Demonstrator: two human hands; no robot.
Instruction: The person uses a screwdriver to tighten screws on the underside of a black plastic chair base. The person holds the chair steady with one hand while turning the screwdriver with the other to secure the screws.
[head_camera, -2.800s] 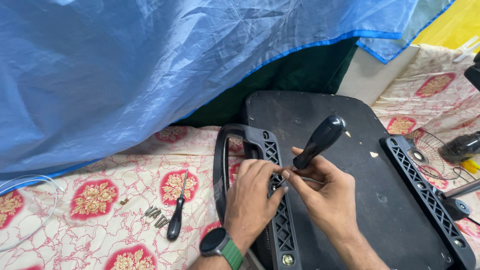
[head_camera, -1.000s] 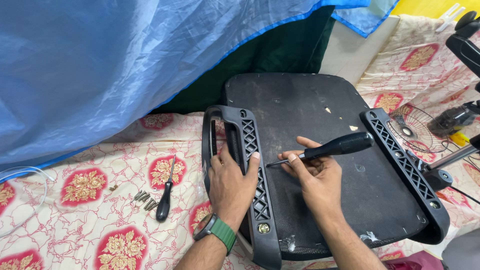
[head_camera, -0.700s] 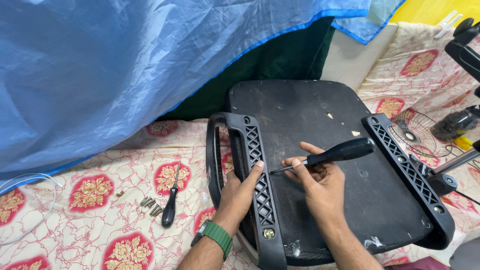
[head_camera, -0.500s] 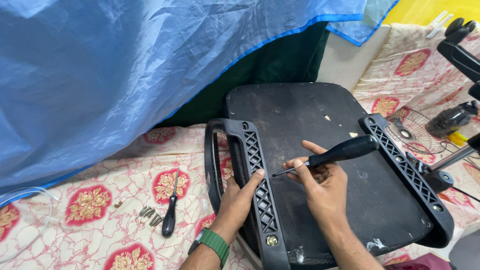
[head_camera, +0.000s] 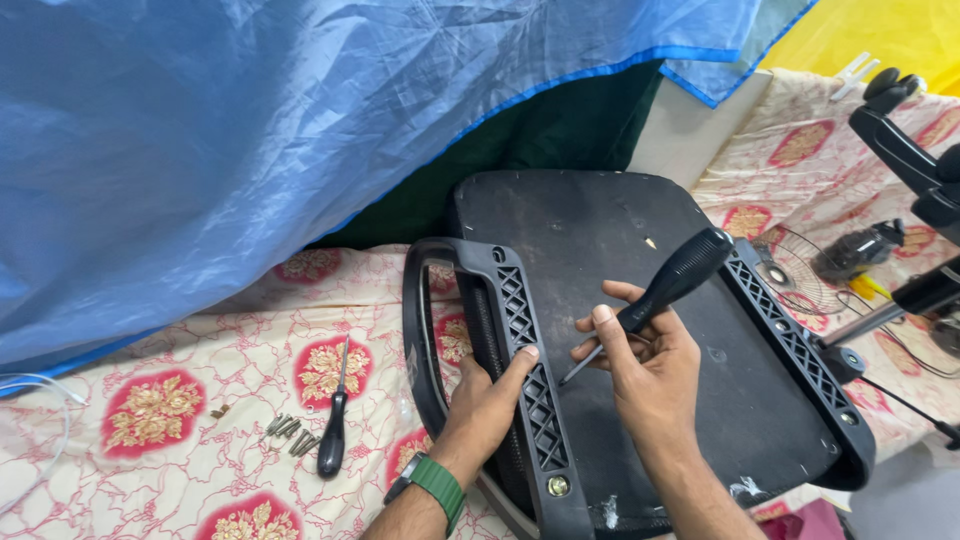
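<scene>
Screwdriver (head_camera: 668, 288) tilt differs from half a second ago: the black handle now points up toward 2 o'clock at a steeper angle, where before it lay closer to level. Right hand (head_camera: 640, 365) has its grip closed around the lower handle, thumb on top; the thin shaft runs down toward 8 o'clock and its tip sits just beside the left armrest (head_camera: 525, 380). Left hand (head_camera: 490, 400) keeps its grip closed on that armrest, thumb lying along the lattice face, fingers hidden behind it. View has drifted slightly; hands stay in the same spots on the chair.

Chair seat (head_camera: 600, 240) lies upside down at centre frame: flat black underside, scuffed, with pale flecks. Left armrest is a black plastic loop with a diamond lattice and a brass-coloured bolt head (head_camera: 558, 486) at its 6 o'clock end. Right armrest (head_camera: 800, 360) runs along the seat's 3 o'clock edge.

Second screwdriver (head_camera: 333, 430) rests on the floral sheet (head_camera: 150, 420) at 9 o'clock of the left hand, loose screws (head_camera: 290, 432) just beside it. Blue tarp (head_camera: 250, 130) covers the 10 to 12 o'clock area.
</scene>
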